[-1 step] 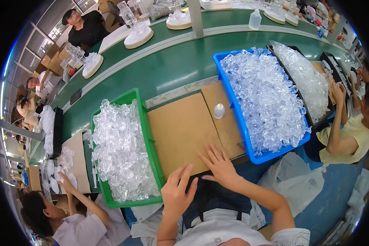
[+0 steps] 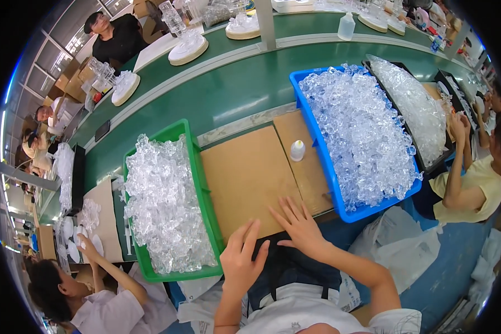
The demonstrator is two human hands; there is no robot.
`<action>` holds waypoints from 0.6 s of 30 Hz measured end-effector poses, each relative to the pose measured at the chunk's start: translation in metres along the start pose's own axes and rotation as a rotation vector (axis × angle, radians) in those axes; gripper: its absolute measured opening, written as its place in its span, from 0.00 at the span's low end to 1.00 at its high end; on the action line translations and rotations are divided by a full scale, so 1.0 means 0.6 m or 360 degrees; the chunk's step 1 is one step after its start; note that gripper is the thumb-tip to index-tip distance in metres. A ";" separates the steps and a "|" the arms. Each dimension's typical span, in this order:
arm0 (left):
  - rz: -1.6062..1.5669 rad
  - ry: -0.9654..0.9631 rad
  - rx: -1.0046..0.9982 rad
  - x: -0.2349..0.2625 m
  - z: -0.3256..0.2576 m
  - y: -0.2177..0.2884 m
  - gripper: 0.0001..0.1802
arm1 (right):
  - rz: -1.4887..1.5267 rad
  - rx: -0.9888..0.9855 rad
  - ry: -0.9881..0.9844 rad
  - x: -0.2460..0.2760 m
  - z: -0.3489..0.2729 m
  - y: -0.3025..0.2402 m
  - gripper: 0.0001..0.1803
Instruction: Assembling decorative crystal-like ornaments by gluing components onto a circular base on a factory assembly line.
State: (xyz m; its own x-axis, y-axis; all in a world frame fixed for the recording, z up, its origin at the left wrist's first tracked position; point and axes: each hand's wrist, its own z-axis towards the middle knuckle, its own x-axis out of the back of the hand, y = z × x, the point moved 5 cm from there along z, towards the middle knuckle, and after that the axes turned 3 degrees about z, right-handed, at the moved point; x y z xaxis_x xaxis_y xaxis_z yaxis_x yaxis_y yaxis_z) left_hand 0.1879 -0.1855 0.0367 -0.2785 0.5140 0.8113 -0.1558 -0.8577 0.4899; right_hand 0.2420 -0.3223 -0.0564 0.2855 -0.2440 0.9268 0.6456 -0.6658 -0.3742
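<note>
My left hand [image 2: 242, 258] is open and empty, its fingers extended at the near edge of a brown cardboard sheet [image 2: 245, 178], beside a green bin. My right hand [image 2: 301, 229] lies with spread fingers over the sheet's near right part, holding nothing. The green bin [image 2: 193, 161] on the left is heaped with clear plastic pieces [image 2: 164, 206]. On the right, a blue bin [image 2: 324, 161] is piled with small clear plastic pieces [image 2: 359, 133]. A small white bottle [image 2: 298, 151] stands upright on a narrower cardboard strip [image 2: 312, 181] between sheet and blue bin.
Behind the bins runs a green bench surface [image 2: 250, 92]. A black tray [image 2: 426, 161] with a clear bag of parts borders the blue bin. People work at the left [image 2: 106, 295] and right [image 2: 467, 183]. Round white stands [image 2: 188, 50] line the far side.
</note>
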 end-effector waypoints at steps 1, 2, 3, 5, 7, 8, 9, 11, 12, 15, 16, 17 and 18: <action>-0.0124 0.0113 -0.0054 -0.005 -0.003 -0.006 0.24 | 0.0002 0.0000 -0.0004 -0.001 -0.011 0.001 0.47; -0.0248 0.0227 -0.0106 -0.010 -0.006 -0.010 0.26 | 0.0077 0.0030 0.0003 0.006 -0.020 0.001 0.47; -0.0250 0.0225 -0.0102 -0.017 -0.010 -0.014 0.26 | 0.0151 0.0060 0.0010 0.011 -0.028 0.003 0.47; -0.0449 0.0279 -0.0179 -0.024 -0.022 -0.015 0.26 | 0.1042 -0.0009 -0.0061 0.014 -0.047 0.026 0.46; -0.0672 0.0312 -0.0095 -0.037 -0.026 -0.022 0.26 | 0.1935 -0.0087 -0.0123 0.014 -0.053 0.032 0.44; -0.0890 0.0354 -0.0005 -0.039 -0.029 -0.026 0.27 | 0.2386 -0.0092 -0.0039 0.031 -0.050 0.027 0.43; -0.0899 0.0343 -0.0004 -0.042 -0.029 -0.024 0.27 | 0.2834 -0.0106 0.0063 0.049 -0.045 0.026 0.42; -0.1145 0.0370 0.0081 -0.047 -0.026 -0.025 0.29 | 0.3721 -0.0114 0.0299 0.080 -0.036 0.026 0.42; -0.1148 0.0366 0.0081 -0.049 -0.024 -0.024 0.29 | 0.4160 -0.0108 0.0432 0.085 -0.034 0.030 0.42; -0.1164 0.0366 0.0083 -0.054 -0.023 -0.023 0.29 | 0.4779 -0.0001 0.0486 0.083 -0.030 0.034 0.41; -0.1188 0.0325 0.0157 -0.061 -0.022 -0.026 0.30 | 0.4778 -0.0002 0.0484 0.084 -0.031 0.034 0.41; -0.1196 0.0295 0.0231 -0.066 -0.021 -0.030 0.31 | 0.4361 -0.0038 0.0472 0.086 -0.030 0.034 0.41; -0.1191 0.0305 0.0231 -0.076 -0.014 -0.031 0.31 | 0.3935 -0.0068 0.0467 0.087 -0.031 0.035 0.40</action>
State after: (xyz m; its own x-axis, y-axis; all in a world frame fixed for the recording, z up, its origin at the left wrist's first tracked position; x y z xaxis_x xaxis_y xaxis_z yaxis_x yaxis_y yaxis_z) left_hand 0.1953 -0.1932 -0.0120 -0.3093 0.9325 0.1865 -0.2448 -0.2676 0.9319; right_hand 0.2574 -0.3621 -0.0151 0.0871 -0.2762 -0.9571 -0.5287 0.8015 -0.2794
